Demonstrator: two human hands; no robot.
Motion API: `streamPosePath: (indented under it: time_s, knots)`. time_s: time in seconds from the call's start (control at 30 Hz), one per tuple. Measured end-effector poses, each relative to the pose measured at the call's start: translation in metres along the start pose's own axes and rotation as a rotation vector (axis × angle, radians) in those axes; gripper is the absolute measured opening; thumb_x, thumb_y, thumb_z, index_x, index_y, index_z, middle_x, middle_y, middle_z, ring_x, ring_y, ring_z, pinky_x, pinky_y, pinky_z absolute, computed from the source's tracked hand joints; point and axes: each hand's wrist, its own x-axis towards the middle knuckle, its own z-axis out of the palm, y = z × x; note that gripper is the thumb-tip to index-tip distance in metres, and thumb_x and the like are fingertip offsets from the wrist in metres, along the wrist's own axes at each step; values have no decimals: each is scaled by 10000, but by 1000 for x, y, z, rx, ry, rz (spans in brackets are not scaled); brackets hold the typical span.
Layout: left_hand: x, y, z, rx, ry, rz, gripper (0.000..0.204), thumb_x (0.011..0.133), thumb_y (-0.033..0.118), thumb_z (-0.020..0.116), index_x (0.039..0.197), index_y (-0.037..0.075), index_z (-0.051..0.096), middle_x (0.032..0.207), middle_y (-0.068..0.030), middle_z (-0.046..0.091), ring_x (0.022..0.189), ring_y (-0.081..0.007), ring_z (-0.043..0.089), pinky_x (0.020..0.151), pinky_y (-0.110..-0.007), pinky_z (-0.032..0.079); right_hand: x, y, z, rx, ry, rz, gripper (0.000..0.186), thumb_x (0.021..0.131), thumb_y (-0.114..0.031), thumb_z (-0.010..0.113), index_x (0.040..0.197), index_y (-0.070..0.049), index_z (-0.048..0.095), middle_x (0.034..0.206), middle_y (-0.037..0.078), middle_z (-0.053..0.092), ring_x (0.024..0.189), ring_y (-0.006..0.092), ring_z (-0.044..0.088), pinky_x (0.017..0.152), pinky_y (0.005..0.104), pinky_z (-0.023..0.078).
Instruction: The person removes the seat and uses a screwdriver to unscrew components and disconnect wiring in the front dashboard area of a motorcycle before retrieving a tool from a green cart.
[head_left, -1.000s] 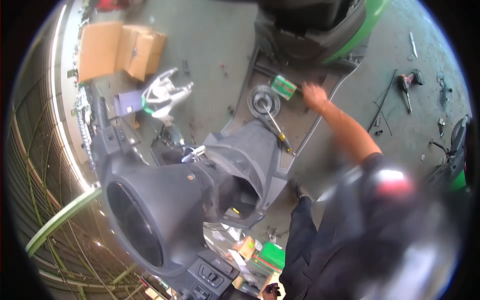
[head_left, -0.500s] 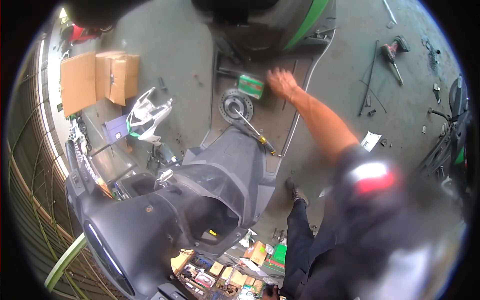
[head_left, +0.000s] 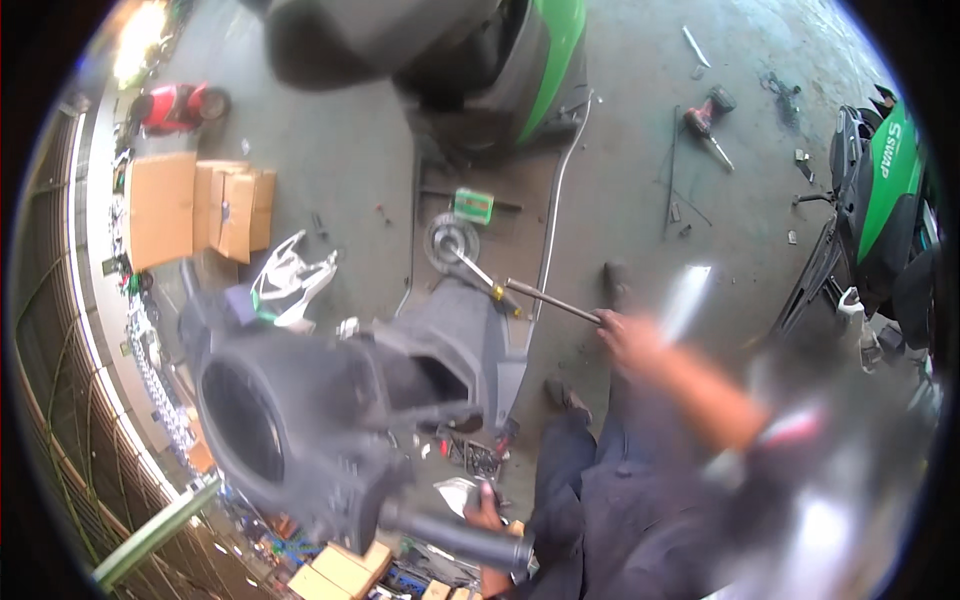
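Observation:
My right hand (head_left: 635,340) is closed around one end of a long metal rod (head_left: 553,300). The rod's far tip reaches close to the yellow handle of a screwdriver-like tool (head_left: 484,277). That tool lies across a brake disc (head_left: 452,243) on the scooter's grey footboard (head_left: 510,240). Just beyond the disc is a small green box (head_left: 473,206), with a dark bar (head_left: 508,207) beside it. Low in the picture, my left hand (head_left: 487,510) is next to the black handlebar grip (head_left: 465,538). Its fingers are blurred and partly hidden.
The scooter's dark front body (head_left: 300,400) fills the lower left. A red cordless power tool (head_left: 705,118) and loose parts lie on the floor to the right, before a green scooter (head_left: 885,185). Cardboard boxes (head_left: 160,210) and a white frame piece (head_left: 292,278) stand left.
My right hand has drawn back from beside the green box and now holds the metal rod. My left hand shows higher and farther left. The whole view has shifted.

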Motion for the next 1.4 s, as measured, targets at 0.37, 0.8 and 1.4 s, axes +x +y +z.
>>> streamPosePath:
  time_s: [0.37, 0.8, 1.4]
  knots:
    - [39, -57, -91, -1254, -134, 213, 211, 934, 127, 712, 1100, 4, 671, 947, -81, 695, 762, -155, 632, 708, -293, 523, -146, -215, 74, 51, -446, 77, 408, 986, -168, 576, 1378, -58, 553, 1097, 234, 692, 953, 419, 673, 847, 465, 556]
    - [45, -126, -101, -1179, -220, 179, 194, 966, 159, 681, 1096, 19, 644, 985, -114, 711, 852, -177, 688, 755, -300, 566, -197, -284, 188, -99, -426, 60, 521, 980, -141, 578, 1484, -92, 451, 1097, 251, 681, 933, 446, 668, 806, 474, 540]
    - [105, -126, -56, -921, -502, 216, 257, 946, 241, 725, 1023, 7, 651, 863, -10, 651, 759, -75, 592, 717, -235, 483, -121, -272, 266, 602, -368, 237, 650, 954, 35, 437, 1572, -118, 310, 909, 95, 642, 498, 121, 527, 530, 293, 478]
